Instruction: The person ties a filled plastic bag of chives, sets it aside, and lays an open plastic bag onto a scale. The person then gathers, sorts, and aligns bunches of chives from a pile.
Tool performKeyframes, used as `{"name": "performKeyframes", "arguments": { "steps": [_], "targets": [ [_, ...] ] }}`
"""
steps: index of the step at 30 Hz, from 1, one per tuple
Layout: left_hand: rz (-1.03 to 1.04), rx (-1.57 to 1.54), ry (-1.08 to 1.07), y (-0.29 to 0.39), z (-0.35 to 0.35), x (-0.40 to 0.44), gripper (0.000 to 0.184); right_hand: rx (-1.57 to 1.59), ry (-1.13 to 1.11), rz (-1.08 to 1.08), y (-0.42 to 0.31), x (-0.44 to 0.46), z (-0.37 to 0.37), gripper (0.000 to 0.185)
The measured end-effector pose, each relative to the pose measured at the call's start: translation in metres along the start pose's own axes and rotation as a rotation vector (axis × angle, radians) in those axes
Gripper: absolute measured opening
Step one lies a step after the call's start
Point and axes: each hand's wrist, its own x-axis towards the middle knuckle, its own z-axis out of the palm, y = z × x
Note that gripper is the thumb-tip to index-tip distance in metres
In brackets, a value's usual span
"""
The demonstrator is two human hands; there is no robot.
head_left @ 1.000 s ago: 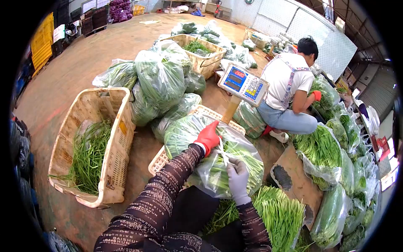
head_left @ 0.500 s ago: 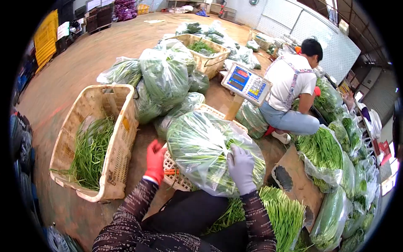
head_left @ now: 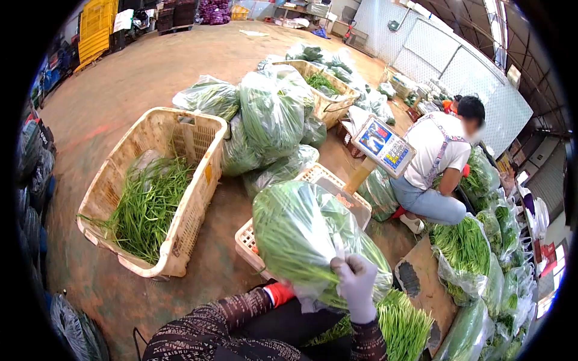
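Observation:
A clear plastic bag of long green leafy vegetables [head_left: 295, 225] is in front of me, tilted above a white plastic crate [head_left: 245, 239]. My right hand [head_left: 358, 283], in a grey glove, pinches the gathered plastic of this bag. My left hand [head_left: 279, 293], in a red glove, is at the bag's lower left side; its fingers are hidden beneath the bag. Loose bunches of green stalks [head_left: 406, 325] lie beside my right forearm. Behind the bag stands a scale with a display [head_left: 384, 145].
To the left stands a large dirty crate [head_left: 171, 243] with loose greens. Filled bags [head_left: 271, 108] are heaped behind it, near another crate [head_left: 337, 105]. A person in a white shirt [head_left: 436, 150] squats at the right, beside rows of bagged greens [head_left: 463, 249].
The bag has been lifted and tilted off the crate toward me. My left hand has gone from beside the crate to under the bag. My right hand has moved lower, still gripping the plastic.

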Motion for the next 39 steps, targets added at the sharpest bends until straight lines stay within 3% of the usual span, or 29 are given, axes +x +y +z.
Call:
{"name": "performKeyframes", "arguments": {
  "steps": [2,4,8,9,11,13,14,15,17,19,20,22,23,25,27,30,35,37,39],
  "targets": [
    [0.002,-0.003,-0.003,0.012,-0.008,0.001,0.036,0.016,-0.029,-0.106,-0.025,-0.002,0.001,0.019],
    [0.006,0.007,-0.003,0.033,-0.018,0.005,0.035,-0.023,0.069,-0.501,-0.056,0.01,0.005,0.016],
    [0.08,0.086,0.013,0.105,-0.034,0.026,0.034,-0.103,0.095,-0.903,-0.117,0.088,0.01,0.008],
    [0.13,0.115,0.03,0.132,-0.035,0.032,0.033,-0.264,0.091,-0.9,-0.138,0.104,0.011,0.024],
    [0.331,0.221,0.064,0.204,-0.037,0.042,0.033,-0.372,0.232,-1.007,-0.166,0.128,0.015,0.049],
    [0.856,0.743,0.125,0.278,-0.029,0.039,0.032,-0.235,0.238,-1.078,-0.163,0.121,0.019,0.049],
    [1.144,0.952,0.2,0.305,-0.025,0.033,0.032,-0.195,0.166,-1.047,-0.154,0.112,0.021,0.047],
    [1.224,0.767,0.162,0.325,-0.014,0.026,0.032,-0.157,0.096,-1.013,-0.14,0.101,0.023,0.044],
    [0.96,-0.283,-0.123,0.335,0.007,0.014,0.039,-0.195,-0.096,-0.871,-0.102,0.079,0.032,0.041],
    [0.82,-0.018,0.009,0.3,-0.009,0.03,0.04,-0.214,-0.3,-0.72,-0.056,0.062,0.041,0.042],
    [0.673,-0.013,0.019,0.278,-0.019,0.039,0.04,-0.207,-0.302,-0.71,-0.04,0.051,0.044,0.042],
    [0.449,0.027,0.038,0.234,-0.028,0.042,0.04,-0.237,-0.441,-0.461,-0.014,0.032,0.044,0.044],
    [0.371,0.063,0.045,0.214,-0.03,0.043,0.04,-0.237,-0.446,-0.45,-0.004,0.026,0.04,0.044],
    [0.268,0.156,0.023,0.185,-0.031,0.043,0.047,-0.081,-0.521,-0.213,0.013,0.016,0.031,0.047],
    [0.2,0.243,0.071,0.173,-0.019,0.036,0.05,-0.084,-0.487,-0.196,0.025,0.008,0.02,0.049],
    [0.19,0.238,0.057,0.166,-0.019,0.037,0.05,0.031,-0.422,0.035,0.029,-0.001,0.004,0.048],
    [0.206,0.185,0.126,0.161,-0.053,0.043,0.047,0.125,-0.446,0.163,0.042,-0.022,-0.008,0.043],
    [0.219,0.145,0.229,0.162,-0.069,0.04,0.048,0.149,-0.458,0.235,0.047,-0.03,-0.01,0.042],
    [0.341,0.188,0.501,0.159,-0.1,0.052,0.064,0.187,-0.479,0.229,0.057,-0.038,-0.013,0.039]
  ]
}}
